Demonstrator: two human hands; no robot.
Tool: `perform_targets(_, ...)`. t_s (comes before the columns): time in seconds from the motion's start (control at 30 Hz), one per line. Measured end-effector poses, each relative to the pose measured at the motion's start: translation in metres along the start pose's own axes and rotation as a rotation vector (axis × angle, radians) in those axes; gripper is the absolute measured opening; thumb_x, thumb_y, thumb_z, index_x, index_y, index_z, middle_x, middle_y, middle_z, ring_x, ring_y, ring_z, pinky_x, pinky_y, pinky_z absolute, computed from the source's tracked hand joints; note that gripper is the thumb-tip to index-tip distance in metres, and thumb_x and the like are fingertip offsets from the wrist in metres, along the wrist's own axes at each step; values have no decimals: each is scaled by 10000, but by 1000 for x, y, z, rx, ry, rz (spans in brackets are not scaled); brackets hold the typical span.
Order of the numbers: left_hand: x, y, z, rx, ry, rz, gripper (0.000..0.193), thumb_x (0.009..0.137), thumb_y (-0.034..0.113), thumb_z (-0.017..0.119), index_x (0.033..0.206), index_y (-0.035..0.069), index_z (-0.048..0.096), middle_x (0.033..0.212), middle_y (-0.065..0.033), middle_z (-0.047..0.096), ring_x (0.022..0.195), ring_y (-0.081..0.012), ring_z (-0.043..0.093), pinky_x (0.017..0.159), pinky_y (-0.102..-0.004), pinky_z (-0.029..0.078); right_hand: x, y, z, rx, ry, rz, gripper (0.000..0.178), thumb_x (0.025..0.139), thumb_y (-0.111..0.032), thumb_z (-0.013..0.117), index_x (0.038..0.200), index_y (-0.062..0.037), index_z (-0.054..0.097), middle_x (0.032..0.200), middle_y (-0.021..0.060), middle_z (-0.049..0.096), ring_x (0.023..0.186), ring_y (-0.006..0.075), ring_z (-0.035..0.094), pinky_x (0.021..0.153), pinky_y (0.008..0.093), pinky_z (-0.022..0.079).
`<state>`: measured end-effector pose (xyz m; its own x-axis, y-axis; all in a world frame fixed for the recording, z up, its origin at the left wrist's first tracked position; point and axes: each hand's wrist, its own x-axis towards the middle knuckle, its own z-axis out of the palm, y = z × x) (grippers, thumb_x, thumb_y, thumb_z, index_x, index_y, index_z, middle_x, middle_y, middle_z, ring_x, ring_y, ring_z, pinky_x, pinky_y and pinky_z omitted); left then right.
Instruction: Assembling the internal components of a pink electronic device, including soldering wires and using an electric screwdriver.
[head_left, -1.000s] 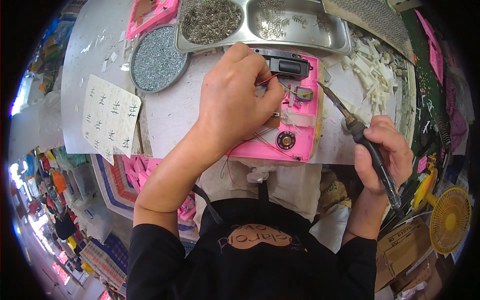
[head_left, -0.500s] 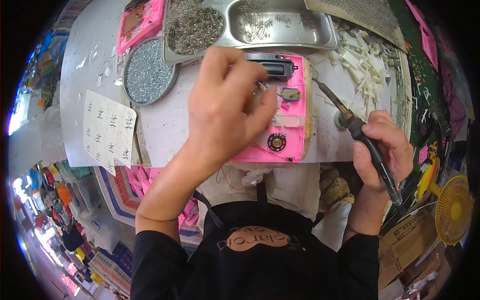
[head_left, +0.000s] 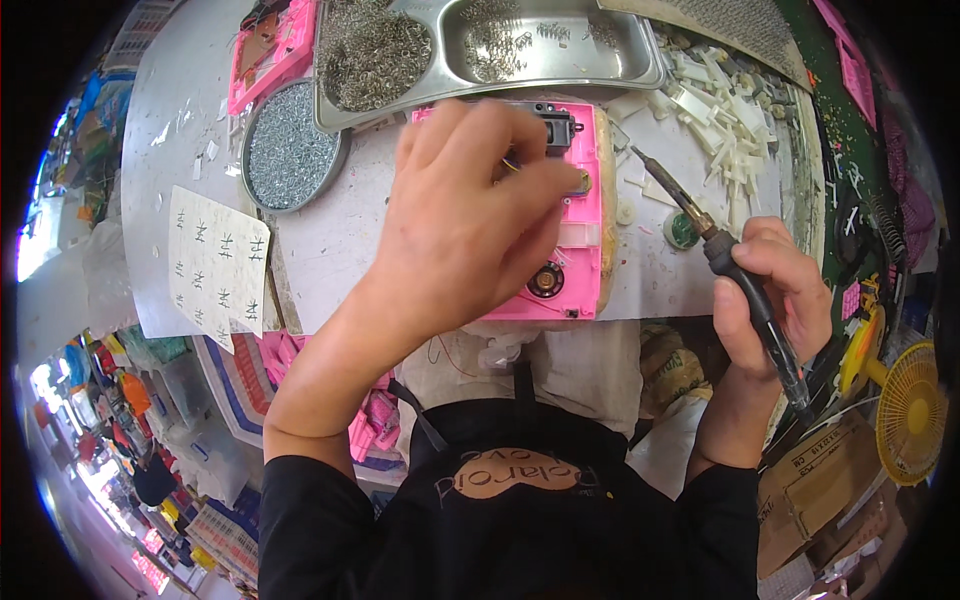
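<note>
Tabletop [head_left: 345, 235]: one, white, scuffed, carrying the work.

Metal tray [head_left: 575, 62]: one, compartmented, along the far side; small metal coils lie in it.

Pink casing [head_left: 583, 280]: one, open, lying on the tabletop just below the tray, largely covered by the left hand.

Left hand [head_left: 470, 220]: above the casing, fingers bent, thumb extended to the right; blurred. Whether the fingertips meet or pinch anything cannot be told. Change noted: it has shifted rightward over the casing, and the thumb now partly covers a small component that lay exposed half a second ago. In judgement, the left hand's work has passed to that component.

Right hand [head_left: 785, 290]: closed round the handle of the soldering iron [head_left: 725, 255]. The iron's tip points up and left, near the casing's right edge but apart from it; little altered, so apparently held in reserve.

Black module [head_left: 560, 128]: at the casing's far end, partly hidden.

Round speaker [head_left: 547, 281]: black-rimmed, in the casing's near end.

Small component [head_left: 582, 183]: at the thumb's tip, between module and speaker.
</note>
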<state>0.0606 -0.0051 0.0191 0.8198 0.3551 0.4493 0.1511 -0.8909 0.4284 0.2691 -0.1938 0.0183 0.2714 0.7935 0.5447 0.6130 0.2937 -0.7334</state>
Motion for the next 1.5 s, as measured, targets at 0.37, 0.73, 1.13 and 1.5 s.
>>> perform_targets(0.37,-23,-9,12,-510,-151,-301,156,823,9,783,970,22,734,894,-75,707,781,-164,674,673,-305,542,-2,-17,37,166,107,338,420,801,43,790,1204,12,674,1016,134,697,908,208,686,831,310,532)
perform_targets(0.73,-15,-8,8,-737,-238,-619,77,882,41,740,931,-14,714,745,-60,684,642,-93,612,601,-275,492,21,6,97,194,38,231,575,774,128,732,1303,-87,664,964,78,657,840,184,685,772,280,556)
perform_targets(1.13,-27,-17,3,-413,-282,-33,150,810,19,751,936,31,670,1009,-102,625,895,-306,650,754,-379,537,-18,-27,8,295,69,384,275,830,-100,755,1071,17,693,803,60,619,651,130,504,592,261,379)
perform_targets(1.5,-32,-17,10,-316,-256,32,218,765,6,772,941,48,651,1043,-100,619,903,-310,661,739,-394,547,-14,-10,17,210,-286,201,259,715,-65,718,966,-7,700,638,35,564,505,151,479,495,288,354)
